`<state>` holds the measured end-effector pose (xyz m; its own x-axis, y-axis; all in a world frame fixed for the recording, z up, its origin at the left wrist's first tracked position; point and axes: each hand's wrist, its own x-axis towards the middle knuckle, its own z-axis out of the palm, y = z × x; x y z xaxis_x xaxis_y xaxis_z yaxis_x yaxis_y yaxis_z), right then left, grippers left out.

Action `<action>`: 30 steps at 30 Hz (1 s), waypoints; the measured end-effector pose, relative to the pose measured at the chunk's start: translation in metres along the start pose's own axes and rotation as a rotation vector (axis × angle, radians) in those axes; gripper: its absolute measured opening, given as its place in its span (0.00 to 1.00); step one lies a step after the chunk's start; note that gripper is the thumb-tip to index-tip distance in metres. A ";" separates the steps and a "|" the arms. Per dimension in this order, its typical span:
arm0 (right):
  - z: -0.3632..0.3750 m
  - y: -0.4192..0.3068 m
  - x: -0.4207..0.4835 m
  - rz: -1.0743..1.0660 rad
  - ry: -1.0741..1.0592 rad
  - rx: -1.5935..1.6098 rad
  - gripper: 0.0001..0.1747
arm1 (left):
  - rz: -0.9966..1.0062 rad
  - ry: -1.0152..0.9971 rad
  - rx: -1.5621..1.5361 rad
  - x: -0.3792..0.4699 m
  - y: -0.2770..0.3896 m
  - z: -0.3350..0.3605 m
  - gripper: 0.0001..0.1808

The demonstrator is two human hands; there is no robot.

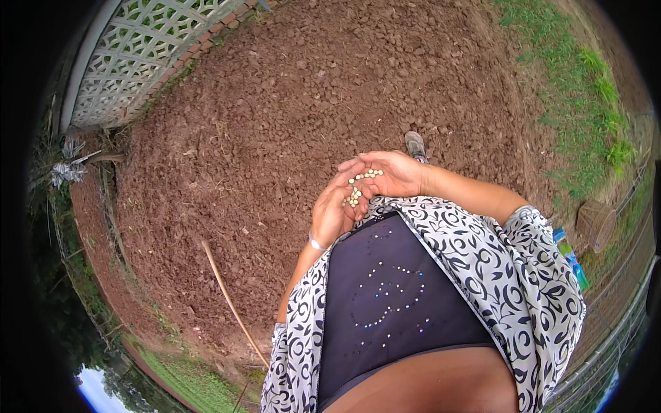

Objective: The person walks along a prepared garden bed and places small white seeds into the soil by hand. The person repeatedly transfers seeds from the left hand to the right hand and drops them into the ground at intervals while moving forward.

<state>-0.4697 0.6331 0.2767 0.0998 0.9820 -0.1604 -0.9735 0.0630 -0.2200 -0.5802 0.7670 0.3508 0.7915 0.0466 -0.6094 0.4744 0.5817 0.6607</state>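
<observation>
My left hand (330, 204), with a pale bracelet at the wrist, is cupped palm up in front of my waist. A small cluster of pale round seeds (352, 197) rests in it. Palm up as well, my right hand (403, 173) meets it, and the fingers of the two hands overlap. More seeds (367, 175) lie in a loose row across the right palm and fingers. Beneath both hands spreads tilled, cloddy brown soil (289, 113). Just beyond the right hand, a shoe (414, 142) stands on the soil.
A long curved wooden handle (230, 299) slants up from the ground at left. Behind the plot, a pale lattice-block wall (150, 57) rises above a brick edge (204, 38). Grass (573, 98) borders the right side. A woven basket (594, 222) and a colourful bag (570, 258) are near my right elbow.
</observation>
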 end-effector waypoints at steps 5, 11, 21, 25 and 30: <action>0.000 0.002 0.000 0.032 0.073 0.086 0.24 | 0.009 0.002 0.009 0.000 -0.002 0.001 0.27; -0.056 0.005 0.013 -0.037 0.392 0.162 0.15 | 0.047 0.138 -0.342 0.013 -0.026 -0.026 0.15; -0.232 -0.021 0.045 -0.097 0.996 -0.039 0.09 | 0.026 0.128 -0.503 -0.008 -0.061 -0.042 0.09; -0.269 -0.056 0.067 -0.100 1.106 -0.148 0.11 | 0.041 0.233 -0.560 -0.020 -0.071 -0.033 0.08; -0.312 -0.135 0.126 -0.150 1.125 -0.137 0.12 | 0.024 0.349 -0.646 0.004 -0.067 -0.020 0.07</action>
<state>-0.2613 0.6925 -0.0140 0.4085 0.2456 -0.8791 -0.9123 0.0782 -0.4021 -0.6161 0.7448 0.2952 0.5789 0.2591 -0.7731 0.0515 0.9347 0.3517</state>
